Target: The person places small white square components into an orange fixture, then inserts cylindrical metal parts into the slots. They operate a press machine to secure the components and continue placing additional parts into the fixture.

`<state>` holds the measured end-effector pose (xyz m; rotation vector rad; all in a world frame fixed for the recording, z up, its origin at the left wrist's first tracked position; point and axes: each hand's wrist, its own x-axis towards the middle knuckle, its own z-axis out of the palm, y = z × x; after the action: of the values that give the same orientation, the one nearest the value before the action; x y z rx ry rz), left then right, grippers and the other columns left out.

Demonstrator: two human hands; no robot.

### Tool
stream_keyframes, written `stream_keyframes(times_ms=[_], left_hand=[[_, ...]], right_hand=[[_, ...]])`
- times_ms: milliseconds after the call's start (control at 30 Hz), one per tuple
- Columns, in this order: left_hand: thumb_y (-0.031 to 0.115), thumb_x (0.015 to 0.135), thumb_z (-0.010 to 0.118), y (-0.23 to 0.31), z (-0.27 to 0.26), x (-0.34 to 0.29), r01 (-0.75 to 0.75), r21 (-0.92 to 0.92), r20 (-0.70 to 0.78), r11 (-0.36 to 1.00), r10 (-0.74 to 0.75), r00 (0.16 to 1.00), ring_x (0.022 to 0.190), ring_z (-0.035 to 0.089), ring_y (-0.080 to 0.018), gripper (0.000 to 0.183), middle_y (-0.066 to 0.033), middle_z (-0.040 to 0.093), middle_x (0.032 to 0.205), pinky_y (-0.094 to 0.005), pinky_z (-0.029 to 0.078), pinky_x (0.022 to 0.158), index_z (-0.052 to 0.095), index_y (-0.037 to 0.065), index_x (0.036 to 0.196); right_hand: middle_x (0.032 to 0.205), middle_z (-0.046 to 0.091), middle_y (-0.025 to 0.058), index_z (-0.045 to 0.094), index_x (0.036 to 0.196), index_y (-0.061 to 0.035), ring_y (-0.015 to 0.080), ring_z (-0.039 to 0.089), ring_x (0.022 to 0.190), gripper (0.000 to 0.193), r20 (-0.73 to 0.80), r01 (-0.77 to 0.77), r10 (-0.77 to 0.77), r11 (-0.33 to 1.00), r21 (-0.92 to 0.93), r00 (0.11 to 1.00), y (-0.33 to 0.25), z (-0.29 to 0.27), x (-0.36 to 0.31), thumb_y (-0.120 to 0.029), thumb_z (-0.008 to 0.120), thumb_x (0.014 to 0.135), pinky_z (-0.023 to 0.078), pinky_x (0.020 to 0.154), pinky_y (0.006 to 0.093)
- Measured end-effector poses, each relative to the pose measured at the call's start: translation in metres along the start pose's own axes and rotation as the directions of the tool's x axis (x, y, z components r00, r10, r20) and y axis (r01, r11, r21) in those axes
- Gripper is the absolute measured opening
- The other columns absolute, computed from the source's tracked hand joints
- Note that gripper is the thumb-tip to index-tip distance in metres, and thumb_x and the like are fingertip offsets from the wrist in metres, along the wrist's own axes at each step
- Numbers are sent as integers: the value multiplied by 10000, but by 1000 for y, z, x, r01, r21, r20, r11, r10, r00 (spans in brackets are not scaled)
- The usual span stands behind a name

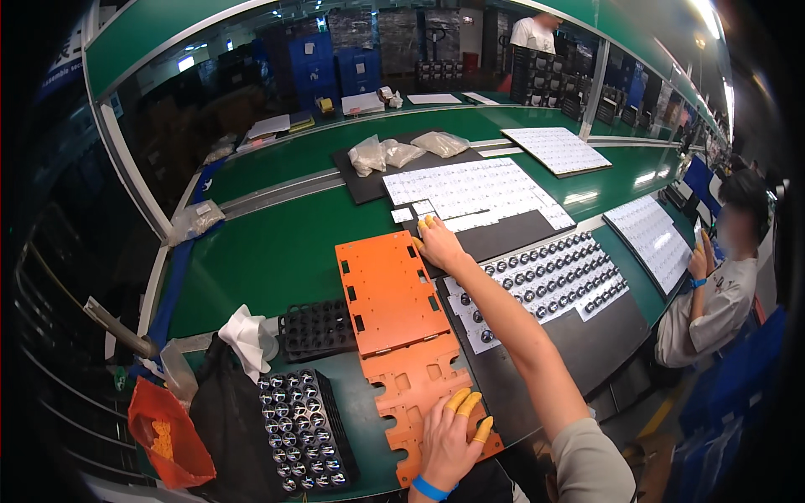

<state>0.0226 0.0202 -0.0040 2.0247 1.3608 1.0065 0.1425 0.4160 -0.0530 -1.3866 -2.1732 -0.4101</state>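
Note:
My left hand (453, 436), with yellow finger cots and a blue wristband, lies on the near notched part of an orange jig (417, 381), its fingers stretched out. Beyond it, a flat orange plate (390, 293) with small holes and black slots covers the jig's far part. My right hand (439, 245) reaches over the plate's far right corner, thumb and fingertips apart, next to small white square pieces (402, 215). These lie by a large sheet of printed white squares (478, 189) on a black board (511, 237). Nothing is visible in either hand.
Shiny black round parts fill a tray (302, 432) at the near left; a black tray (317, 331) stands behind it. More round parts stand on white squares (537, 281) at right. Plastic bags (407, 152) lie at the back. A seated co-worker (721, 277) handles something at far right.

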Motion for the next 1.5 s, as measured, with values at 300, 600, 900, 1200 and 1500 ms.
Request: stream_keyframes(times_ms=[300, 600, 900, 1200, 1500], left_hand=[[278, 900, 695, -1, 1, 0, -8, 16, -1, 1000, 8, 1000, 1255, 492, -356, 483, -159, 593, 1316, -459, 386, 1054, 610, 12, 1293], [281, 900, 692, -2, 2, 0, -10, 22, 0, 1000, 10, 1000, 1262, 487, -352, 474, -154, 587, 1325, -456, 378, 1061, 616, 15, 1285], [270, 897, 700, 0, 0, 1, -23, 35, -8, 999, 23, 1000, 1250, 495, -346, 456, -147, 600, 1298, -459, 383, 1053, 626, 22, 1272], [264, 891, 707, 0, 0, 1, -21, 37, -19, 999, 22, 1000, 1247, 505, -346, 436, -143, 608, 1298, -453, 391, 1046, 645, 19, 1246], [256, 887, 706, 0, 1, 1, -16, 14, -8, 1000, 16, 1000, 1244, 507, -343, 433, -143, 612, 1295, -453, 385, 1050, 647, 16, 1242]], right_hand=[[1099, 645, 230, 640, 1001, 45, 390, 597, 1088, 207, 235, -57, 25, 990, 129, 972, -10, -19, 0, -109, 583, 875, 537, 921, 453], [1151, 620, 253, 637, 1017, 59, 391, 571, 1118, 243, 121, -45, 20, 977, 209, 992, -7, -25, 0, -125, 612, 860, 500, 968, 441], [1113, 606, 250, 591, 1111, 46, 389, 570, 1052, 313, 73, 3, -2, 1000, -12, 997, -19, -2, -11, -172, 589, 886, 499, 901, 444], [1051, 627, 161, 646, 938, -1, 349, 586, 974, 141, 54, -34, 29, 995, 89, 998, -33, -25, -9, -99, 595, 851, 550, 806, 399], [964, 607, 155, 618, 861, -26, 346, 591, 938, 84, -7, -73, 74, 994, 82, 997, -31, -17, -4, -103, 597, 835, 561, 742, 403]])
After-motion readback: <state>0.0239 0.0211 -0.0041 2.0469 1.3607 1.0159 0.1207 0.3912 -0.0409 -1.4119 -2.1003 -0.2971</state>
